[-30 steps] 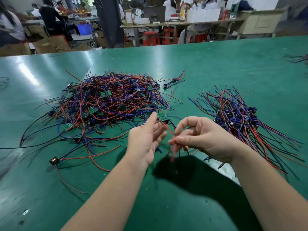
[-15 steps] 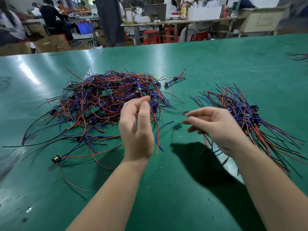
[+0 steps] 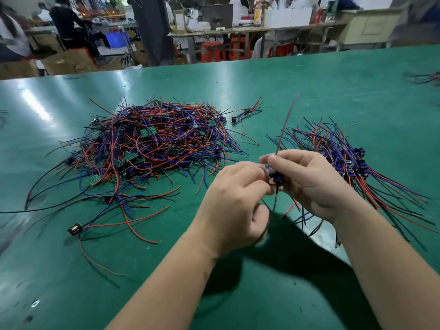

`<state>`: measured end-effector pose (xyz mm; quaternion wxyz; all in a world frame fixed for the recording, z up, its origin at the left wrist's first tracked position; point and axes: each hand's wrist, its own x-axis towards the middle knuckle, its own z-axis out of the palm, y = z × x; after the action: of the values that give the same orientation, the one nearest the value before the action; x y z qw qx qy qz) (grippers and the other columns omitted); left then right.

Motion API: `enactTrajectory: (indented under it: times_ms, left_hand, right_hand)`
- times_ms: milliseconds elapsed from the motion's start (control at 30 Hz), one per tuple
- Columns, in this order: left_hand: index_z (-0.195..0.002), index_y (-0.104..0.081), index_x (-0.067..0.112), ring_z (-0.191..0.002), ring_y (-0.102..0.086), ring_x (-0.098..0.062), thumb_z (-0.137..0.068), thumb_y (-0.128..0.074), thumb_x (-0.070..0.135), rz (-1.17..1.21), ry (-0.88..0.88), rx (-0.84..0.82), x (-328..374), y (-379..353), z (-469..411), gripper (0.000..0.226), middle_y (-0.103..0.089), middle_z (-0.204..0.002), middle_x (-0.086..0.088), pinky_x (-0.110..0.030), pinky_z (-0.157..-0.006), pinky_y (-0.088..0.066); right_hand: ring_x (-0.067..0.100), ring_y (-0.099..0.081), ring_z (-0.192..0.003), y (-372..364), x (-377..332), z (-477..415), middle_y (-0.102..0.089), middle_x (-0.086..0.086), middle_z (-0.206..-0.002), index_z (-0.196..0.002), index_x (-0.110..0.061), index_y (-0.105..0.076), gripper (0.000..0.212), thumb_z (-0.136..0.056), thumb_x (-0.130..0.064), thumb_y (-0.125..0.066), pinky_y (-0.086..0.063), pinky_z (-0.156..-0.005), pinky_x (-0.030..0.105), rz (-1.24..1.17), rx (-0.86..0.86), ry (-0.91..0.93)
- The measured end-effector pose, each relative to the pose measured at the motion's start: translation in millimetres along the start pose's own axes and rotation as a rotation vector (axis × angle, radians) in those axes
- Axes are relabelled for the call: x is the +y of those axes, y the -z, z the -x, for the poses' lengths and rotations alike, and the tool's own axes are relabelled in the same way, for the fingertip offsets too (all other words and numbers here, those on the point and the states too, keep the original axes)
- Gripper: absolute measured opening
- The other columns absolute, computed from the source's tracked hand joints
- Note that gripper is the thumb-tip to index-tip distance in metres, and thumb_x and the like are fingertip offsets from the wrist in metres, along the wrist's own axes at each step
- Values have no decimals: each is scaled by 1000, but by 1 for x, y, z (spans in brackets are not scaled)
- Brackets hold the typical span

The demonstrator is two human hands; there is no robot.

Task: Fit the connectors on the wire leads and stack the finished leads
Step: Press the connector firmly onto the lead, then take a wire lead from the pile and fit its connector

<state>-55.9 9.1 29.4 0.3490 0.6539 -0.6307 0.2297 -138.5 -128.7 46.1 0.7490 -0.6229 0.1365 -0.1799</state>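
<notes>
Though half-hidden, connector (image 3: 276,179) within right hand (image 3: 314,184) grip.

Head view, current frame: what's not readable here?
All in the head view:
connector: mostly hidden by fingers of the left hand and right hand; whether it is seated cannot be told.
red lead rising from the right hand: motion-blurred, tip unclear.
finished stack: part hidden behind the right hand and wrist.
wires at the right edge: cut off by the frame.
</notes>
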Motion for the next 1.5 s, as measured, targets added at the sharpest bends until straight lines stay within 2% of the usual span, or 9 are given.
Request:
enactTrajectory:
  times_ms: [233, 333, 467, 600, 733, 900, 1000, 1300, 1500]
  left_hand:
    - [-74, -72, 2, -79, -59, -29, -61, -46, -7, 54, 155, 121, -5, -4, 3, 30, -68, -82, -7, -34, -77, -49]
    - [-69, -71, 4, -76, -61, -17, -67, -56, 2, 316, 357, 166, 2, -7, 3, 16, -67, -78, -5, -22, -74, -49]
    - [-58, -59, 10, -58, -64, -27, -73, -73, 37, 660, 768, 122, 10, -11, 2, 34, -65, -58, -7, -32, -56, -51]
    - [-80, -54, 11, -61, -70, -23, -65, -80, 18, 1205, 1029, 184, 13, -13, -4, 31, -69, -69, -10, -27, -54, -56]
    - [-87, -63, 4, -58, -69, -18, -61, -77, 18, 1264, 1038, 124, 10, -9, -5, 32, -71, -68, -8, -23, -54, -54]
    - [-71, -72, 8, -53, -66, -15, -71, -75, 7, 1240, 1018, -51, 5, -4, -3, 3, -70, -64, -6, -24, -57, -56]
    - [-66, -72, 11, -53, -65, -14, -74, -74, 2, 1207, 1023, -119, 4, -5, -2, 12, -69, -63, -5, -24, -56, -56]
    - [-100, -62, 7, -54, -65, -10, -80, -74, 7, 1181, 1069, -508, 7, -5, 3, 23, -67, -60, 0, -19, -50, -51]
    - [-100, -67, 12, -59, -66, -10, -91, -62, 8, 1206, 978, -696, 9, -1, 3, 11, -64, -64, 7, -20, -56, -54]
  right_hand:
    - [5, -61, -59, 8, -4, -2, -67, -2, -67, -72, -17, -77, 20, -60, -3, -68, -46, -50, 12, -253, 80, -31]
    - [4, -61, -58, 7, -4, -2, -64, 0, -66, -78, -12, -78, 23, -64, 1, -64, -48, -51, 12, -333, 29, -64]
    - [4, -62, -61, 3, -3, 0, -65, 0, -67, -76, -11, -78, 22, -63, 0, -64, -51, -57, 12, -303, -13, -89]
    - [5, -61, -56, 1, -1, -3, -63, 1, -64, -85, -5, -73, 24, -65, 1, -63, -50, -53, 12, -346, 31, -109]
    - [5, -63, -55, 6, 0, -3, -68, 5, -69, -89, 0, -69, 26, -65, -8, -65, -51, -52, 11, -281, 29, -241]
    - [4, -60, -60, 15, -1, 0, -71, 2, -75, -78, -11, -78, 19, -64, -20, -70, -49, -54, 11, -38, -94, -332]
    - [5, -57, -56, 15, 0, 1, -68, 0, -67, -65, -13, -75, 8, -60, -20, -72, -45, -51, 12, 42, -100, -309]
    - [8, -59, -44, 40, -8, -9, -63, 1, -50, -70, -5, -62, 10, -76, -4, -70, -45, -42, 14, -31, 452, -37]
    - [8, -60, -47, 43, -4, -11, -66, 0, -53, -70, -9, -66, 9, -76, -7, -73, -47, -46, 14, -36, 537, 58]
